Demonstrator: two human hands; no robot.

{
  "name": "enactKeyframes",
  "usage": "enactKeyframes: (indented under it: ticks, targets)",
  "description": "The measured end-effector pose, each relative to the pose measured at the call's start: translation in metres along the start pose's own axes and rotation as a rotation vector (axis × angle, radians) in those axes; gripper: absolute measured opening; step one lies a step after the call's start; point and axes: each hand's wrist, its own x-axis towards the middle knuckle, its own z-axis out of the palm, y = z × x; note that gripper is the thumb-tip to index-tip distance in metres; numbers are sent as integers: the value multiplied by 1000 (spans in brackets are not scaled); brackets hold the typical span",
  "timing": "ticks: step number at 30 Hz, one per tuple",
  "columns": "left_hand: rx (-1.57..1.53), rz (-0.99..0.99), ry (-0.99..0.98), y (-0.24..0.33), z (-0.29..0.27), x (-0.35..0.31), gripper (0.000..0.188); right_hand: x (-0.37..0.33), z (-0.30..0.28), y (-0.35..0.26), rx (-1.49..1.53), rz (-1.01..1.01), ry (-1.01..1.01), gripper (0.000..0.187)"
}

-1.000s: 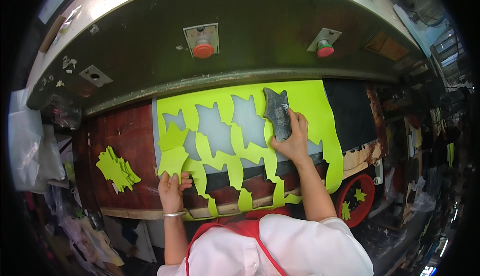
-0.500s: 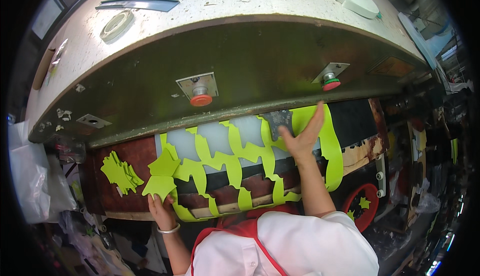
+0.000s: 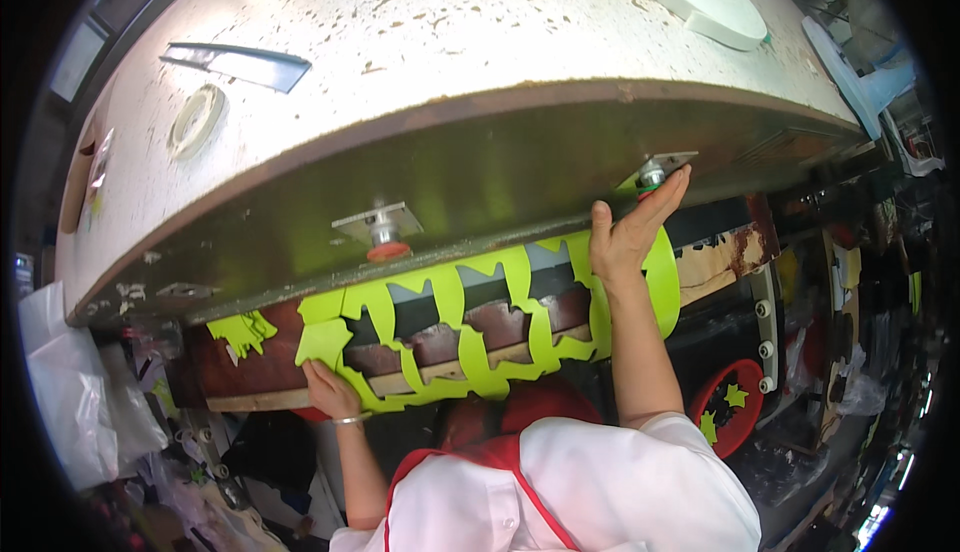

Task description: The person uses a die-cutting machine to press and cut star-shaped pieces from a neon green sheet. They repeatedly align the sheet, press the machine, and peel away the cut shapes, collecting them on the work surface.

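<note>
My right hand (image 3: 638, 235) is raised in front of the right red push button (image 3: 650, 188), its fingers straight and thumb apart. The fingers partly cover that button; whether they press it I cannot tell. Close below my left hand's (image 3: 332, 392) fingertips and thumb lies the lower edge of a yellow-green star-like cut piece (image 3: 323, 342), pinched in them. Beside it stretches a yellow-green sheet (image 3: 470, 350) with rows of cut-out gaps, its right end curving down. The far part of the sheet is hidden under the machine's green front panel (image 3: 500, 172).
A second red button (image 3: 388, 250) sticks out further left. Several cut pieces (image 3: 243, 332) lie stacked on the brown board (image 3: 285, 352). On the worn white top are a tape ring (image 3: 198, 120), a grey strip (image 3: 240, 64) and a white roll (image 3: 735, 27). A red tub (image 3: 748, 430) stands lower right.
My right hand has moved up from the sheet to the right button. The dark grey plate near it is now out of sight. The front panel covers more of the sheet; my left hand stays there.
</note>
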Motion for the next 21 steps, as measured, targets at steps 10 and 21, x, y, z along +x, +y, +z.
enactKeyframes:
  ticks: [10,21]
  targets:
    - [-69,30,-43,0,5,-3,25,-98,-55,114,-77,722,-49,40]
    - [-369,-19,-5,-33,-34,-57,22,-122,-86,64,-199,536,53,49]
